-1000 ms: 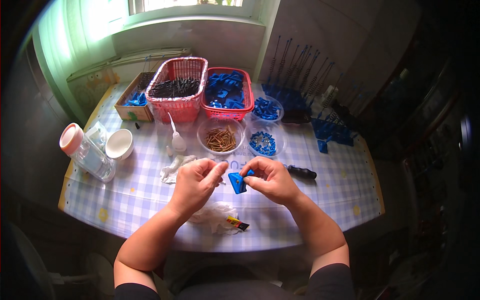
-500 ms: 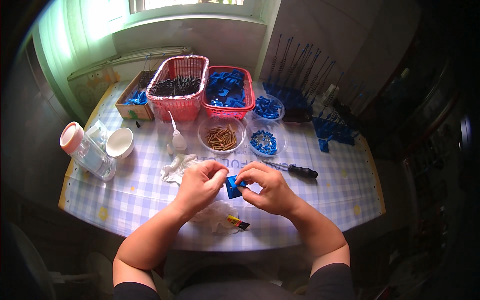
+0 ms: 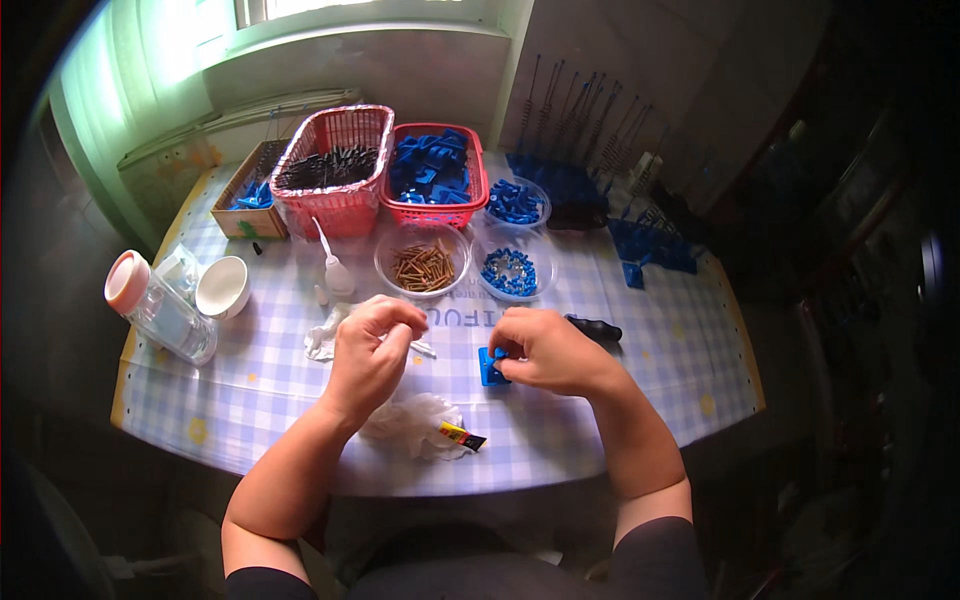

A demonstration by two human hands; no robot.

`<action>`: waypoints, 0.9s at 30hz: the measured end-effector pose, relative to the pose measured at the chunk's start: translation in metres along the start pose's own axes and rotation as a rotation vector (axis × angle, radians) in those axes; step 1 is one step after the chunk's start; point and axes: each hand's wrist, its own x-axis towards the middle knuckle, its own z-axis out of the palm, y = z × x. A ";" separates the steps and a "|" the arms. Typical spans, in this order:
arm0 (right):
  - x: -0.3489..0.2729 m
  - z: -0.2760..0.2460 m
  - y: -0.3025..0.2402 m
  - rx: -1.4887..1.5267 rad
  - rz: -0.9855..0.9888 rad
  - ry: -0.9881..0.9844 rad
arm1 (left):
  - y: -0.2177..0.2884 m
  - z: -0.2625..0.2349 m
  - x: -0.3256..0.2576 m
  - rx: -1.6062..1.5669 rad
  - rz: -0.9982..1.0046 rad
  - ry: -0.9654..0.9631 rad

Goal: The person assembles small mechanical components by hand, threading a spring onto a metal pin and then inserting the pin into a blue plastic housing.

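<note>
My right hand (image 3: 545,350) grips a small blue plastic part (image 3: 490,366) just above the checked tablecloth (image 3: 650,370). My left hand (image 3: 372,352) hovers a little to the left of it, fingers curled with fingertips pinched together; whether anything small is between them I cannot tell. Under my left wrist lies crumpled white tissue (image 3: 410,425) with a small yellow and black tube (image 3: 460,436) beside it. A black-handled screwdriver (image 3: 597,327) lies just behind my right hand.
Behind the hands stand a clear bowl of brass screws (image 3: 423,267), a bowl of small blue pieces (image 3: 510,270), two red baskets (image 3: 335,170) (image 3: 435,175), a white dropper bottle (image 3: 335,272), a white cup (image 3: 222,287) and a lying plastic jar (image 3: 155,310). Blue parts (image 3: 650,245) line the right back.
My hands have come apart: the left hand has let go of the blue part and drawn left, while the right hand keeps the part and has lowered it toward the table.
</note>
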 end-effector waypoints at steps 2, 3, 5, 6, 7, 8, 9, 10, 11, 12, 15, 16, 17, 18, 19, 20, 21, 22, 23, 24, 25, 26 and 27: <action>0.000 0.003 0.005 -0.063 -0.027 -0.039 | 0.001 -0.001 0.001 0.016 0.015 -0.018; -0.001 0.006 0.008 -0.062 -0.026 -0.037 | 0.003 -0.001 0.001 -0.087 -0.054 -0.019; 0.000 0.010 0.012 -0.125 -0.043 -0.055 | 0.003 -0.001 0.000 -0.230 -0.132 -0.006; 0.000 0.009 0.010 -0.125 -0.050 -0.053 | 0.003 -0.001 0.001 -0.225 -0.128 -0.004; -0.001 0.006 0.007 -0.149 -0.064 -0.063 | 0.002 -0.002 0.001 -0.241 -0.123 -0.010; -0.002 0.003 0.003 -0.173 -0.078 -0.075 | 0.002 -0.003 0.001 -0.256 -0.119 -0.014; -0.003 0.001 0.000 -0.173 -0.088 -0.074 | -0.001 -0.001 0.001 -0.245 -0.108 0.014; -0.003 -0.002 -0.003 -0.154 -0.095 -0.023 | -0.003 0.000 0.001 -0.239 -0.102 0.020; -0.002 -0.003 -0.004 -0.130 -0.111 0.026 | -0.001 0.000 0.000 -0.134 -0.113 0.031; 0.000 -0.003 -0.005 -0.127 -0.130 0.023 | 0.003 0.000 0.000 -0.030 -0.124 0.044; 0.004 -0.002 -0.005 0.014 -0.012 0.210 | 0.005 0.003 0.001 0.161 0.197 0.084; 0.006 -0.001 -0.003 0.010 -0.028 0.209 | 0.005 0.005 0.003 0.129 0.263 0.108; 0.008 0.000 -0.001 0.079 -0.035 0.277 | 0.003 0.004 0.004 0.119 0.286 0.101; 0.009 -0.001 0.001 0.148 -0.041 0.346 | 0.003 0.006 0.003 0.086 0.189 0.127; 0.011 -0.003 0.002 0.167 -0.050 0.349 | 0.002 0.006 0.004 0.085 0.225 0.155; 0.014 -0.004 0.003 0.167 -0.063 0.347 | 0.001 0.006 0.005 0.088 0.258 0.183; 0.017 -0.004 0.004 0.275 -0.037 0.347 | 0.000 0.005 0.005 0.081 0.258 0.187; 0.019 -0.006 0.002 0.383 -0.011 0.346 | -0.004 0.004 0.006 0.094 0.296 0.190; 0.021 -0.012 -0.004 0.371 0.039 0.312 | -0.006 0.005 0.007 0.091 0.293 0.180; 0.025 -0.017 -0.008 0.372 0.035 0.315 | -0.008 0.006 0.006 0.088 0.290 0.169; 0.030 -0.021 -0.011 0.362 0.073 0.239 | -0.009 0.006 0.005 0.085 0.278 0.175; 0.032 -0.028 -0.017 0.341 0.114 0.168 | -0.007 0.006 0.004 0.078 0.286 0.172; 0.042 -0.033 -0.018 0.271 0.014 0.193 | -0.007 0.006 0.005 0.084 0.302 0.169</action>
